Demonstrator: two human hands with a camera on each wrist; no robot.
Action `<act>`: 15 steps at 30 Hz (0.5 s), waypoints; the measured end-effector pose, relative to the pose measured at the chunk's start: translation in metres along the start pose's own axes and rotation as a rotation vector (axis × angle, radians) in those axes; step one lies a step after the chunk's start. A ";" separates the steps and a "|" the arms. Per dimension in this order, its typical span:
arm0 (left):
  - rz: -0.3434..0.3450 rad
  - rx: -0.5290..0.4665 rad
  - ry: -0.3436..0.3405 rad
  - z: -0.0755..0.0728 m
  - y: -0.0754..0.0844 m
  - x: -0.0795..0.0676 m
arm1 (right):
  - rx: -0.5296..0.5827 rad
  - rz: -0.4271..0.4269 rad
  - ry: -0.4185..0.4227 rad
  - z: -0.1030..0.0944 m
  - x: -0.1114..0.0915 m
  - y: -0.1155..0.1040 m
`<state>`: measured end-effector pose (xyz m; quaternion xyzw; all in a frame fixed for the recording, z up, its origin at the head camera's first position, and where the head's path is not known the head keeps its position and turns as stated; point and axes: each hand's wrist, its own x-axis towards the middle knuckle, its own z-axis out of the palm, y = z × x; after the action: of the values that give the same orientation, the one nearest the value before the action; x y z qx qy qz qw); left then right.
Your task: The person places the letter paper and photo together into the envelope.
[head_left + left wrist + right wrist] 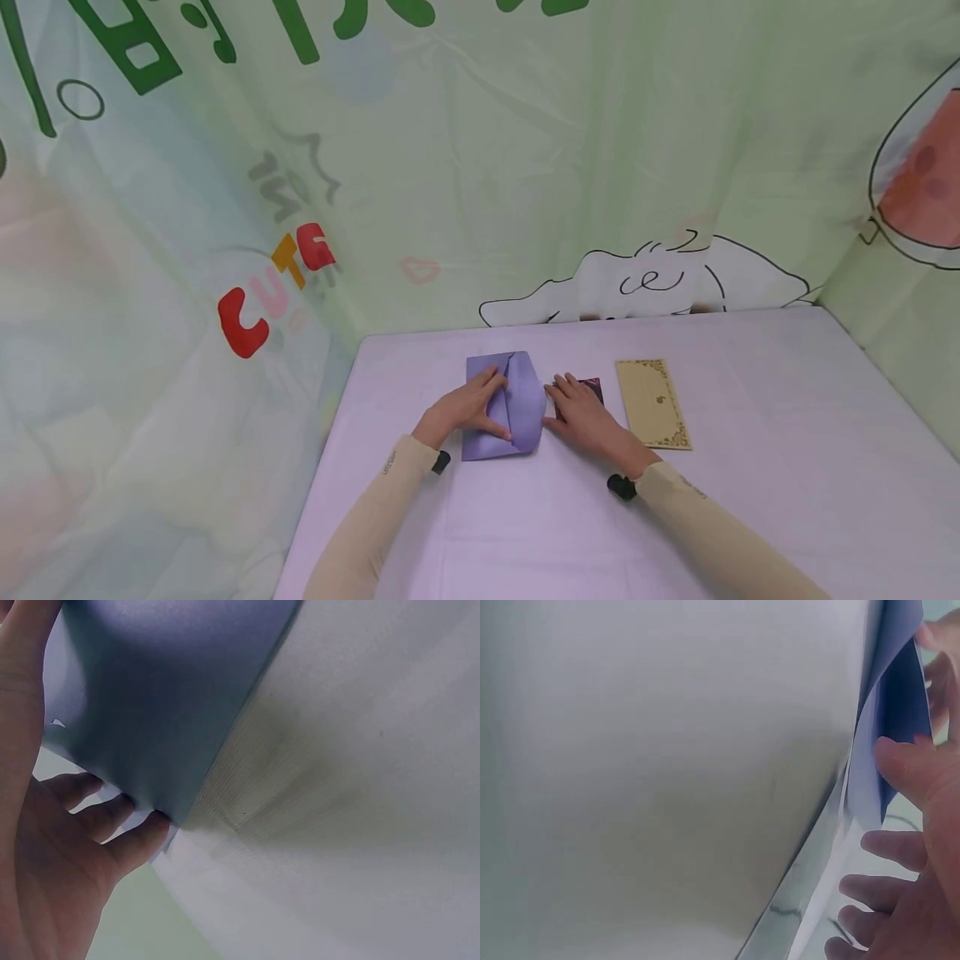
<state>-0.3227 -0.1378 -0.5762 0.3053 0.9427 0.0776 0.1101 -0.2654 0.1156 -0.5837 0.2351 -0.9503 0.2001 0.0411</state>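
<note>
A purple envelope [480, 446] lies on the table, its flap [529, 404] spread toward the right. My left hand [467, 406] is over its mouth, thumb and fingers apart, pinching the front panel. The left wrist view shows the fingertips [156, 823] at the edge of the purple paper [165, 697]. From the right wrist, the mouth gapes with a dark blue inside [904, 697]. My right hand [588, 419] is beside the flap; its thumb touches the purple paper while the other fingers stretch out. A dark patterned card [592, 388] is partly hidden beneath that hand.
To the right lies a tan card [647, 404] with ornate brown corners, close to the right forearm. The pale lilac tablecloth [525, 533] covers the table. Printed curtains [480, 183] stand behind it and at the left side.
</note>
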 end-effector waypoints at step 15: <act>0.017 -0.004 0.010 -0.002 0.001 -0.001 | -0.071 0.183 -0.040 -0.022 -0.012 0.042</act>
<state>-0.3218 -0.1373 -0.5738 0.3129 0.9404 0.0818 0.1055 -0.2747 0.1632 -0.5809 0.1495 -0.9749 0.1647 0.0121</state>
